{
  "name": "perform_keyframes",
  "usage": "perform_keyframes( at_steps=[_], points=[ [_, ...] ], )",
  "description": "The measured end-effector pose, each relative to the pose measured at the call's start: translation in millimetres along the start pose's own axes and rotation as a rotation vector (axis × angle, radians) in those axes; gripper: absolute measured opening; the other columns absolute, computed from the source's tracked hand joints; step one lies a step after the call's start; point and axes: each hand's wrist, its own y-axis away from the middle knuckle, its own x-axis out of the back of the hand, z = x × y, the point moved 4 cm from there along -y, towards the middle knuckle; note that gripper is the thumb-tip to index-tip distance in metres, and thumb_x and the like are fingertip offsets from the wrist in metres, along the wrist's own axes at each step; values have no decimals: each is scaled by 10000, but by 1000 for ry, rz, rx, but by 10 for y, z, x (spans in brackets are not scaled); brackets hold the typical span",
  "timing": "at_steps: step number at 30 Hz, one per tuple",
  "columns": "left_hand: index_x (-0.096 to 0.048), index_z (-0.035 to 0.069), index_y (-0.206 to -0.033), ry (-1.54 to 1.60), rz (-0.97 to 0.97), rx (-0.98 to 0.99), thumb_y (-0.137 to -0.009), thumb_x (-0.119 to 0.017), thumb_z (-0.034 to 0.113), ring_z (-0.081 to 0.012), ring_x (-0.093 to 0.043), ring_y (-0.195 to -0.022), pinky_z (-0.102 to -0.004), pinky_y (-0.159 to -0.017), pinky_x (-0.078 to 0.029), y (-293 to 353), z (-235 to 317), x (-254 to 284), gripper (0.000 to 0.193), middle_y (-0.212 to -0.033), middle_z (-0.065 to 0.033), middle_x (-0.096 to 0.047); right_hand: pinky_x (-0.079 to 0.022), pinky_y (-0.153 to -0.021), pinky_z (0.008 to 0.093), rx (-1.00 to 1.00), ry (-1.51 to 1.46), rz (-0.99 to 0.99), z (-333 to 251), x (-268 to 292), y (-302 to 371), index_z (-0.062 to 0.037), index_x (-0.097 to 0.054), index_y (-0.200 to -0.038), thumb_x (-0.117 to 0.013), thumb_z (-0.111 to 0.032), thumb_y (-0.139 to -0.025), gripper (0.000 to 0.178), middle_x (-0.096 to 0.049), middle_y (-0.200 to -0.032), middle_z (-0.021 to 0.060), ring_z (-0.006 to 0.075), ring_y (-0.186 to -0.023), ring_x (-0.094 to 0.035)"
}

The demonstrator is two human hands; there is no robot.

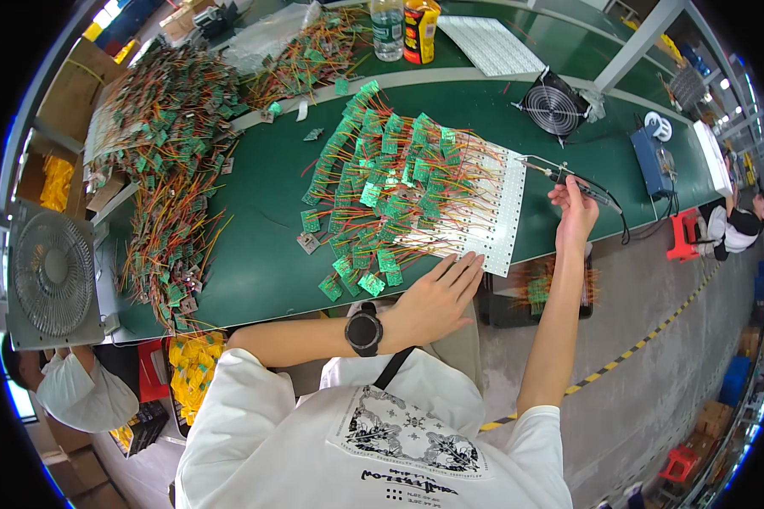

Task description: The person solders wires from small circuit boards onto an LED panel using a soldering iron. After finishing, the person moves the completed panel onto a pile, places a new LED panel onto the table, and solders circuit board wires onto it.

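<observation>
My right hand [573, 210] grips a soldering iron [601, 197] with a thin metal tube at its front. The iron's tip is close to the right edge of a white perforated board [502, 222] on the green bench. Rows of small green circuit boards [369, 195] with red and yellow wires lie over the left part of that board and spill onto the bench. My left hand [440, 297] rests flat at the board's near edge, fingers stretched out and holding nothing. A black watch [364, 331] is on the left wrist.
Wired circuit boards form a large heap [174, 106] on the left. A black fan [554, 103], blue box [651, 165], bottle [388, 32] and yellow-red container [419, 34] stand farther back. A grey fan [55, 271] is at far left. A red stool [683, 235] stands right.
</observation>
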Motion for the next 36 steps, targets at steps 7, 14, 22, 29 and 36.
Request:
perform_keyframes(
  at_steps=[7,14,22,29,36],
  points=[
    [-407,-69,-1339,-20,62,68,-854,-581,436,-316,-307,-1370,-434,-1120,-251,-100,10,-44,722,-1455,-198,-352,-473,-555,249,74,-145,130,203,104,-307,37,-627,-971,-656,-113,-881,178,-656,-779,104,176,-624,-635],
    [-442,-61,-1312,8,239,75,-876,-562,415,-310,-351,-1344,-429,-1124,-254,-270,-125,-133,657,-1433,-210,-377,-488,-565,231,116,-100,102,264,158,-285,44,-628,-972,-667,-131,-879,202,-664,-796,110,153,-638,-635],
    [-605,26,-1004,190,403,58,-701,-676,167,-274,-587,-989,-400,-880,-480,857,-125,456,342,-1044,-117,-592,-461,-601,225,54,-103,62,398,311,-387,28,-645,-932,-680,-158,-873,199,-664,-792,86,134,-662,-617],
    [-636,57,-842,-248,675,1270,-790,-642,143,-319,-603,-658,-411,-601,-496,2854,-1151,845,101,-726,-102,-613,-448,-612,236,70,-79,48,401,312,-394,32,-640,-943,-669,-154,-880,198,-657,-790,81,131,-666,-604],
    [-592,63,-953,-469,555,1324,-833,-680,234,-306,-606,-764,-408,-599,-472,3459,-1415,963,227,-943,-99,-552,-451,-624,230,51,-68,16,415,292,-381,29,-645,-924,-685,-156,-869,198,-663,-798,84,133,-677,-610]
  ],
)
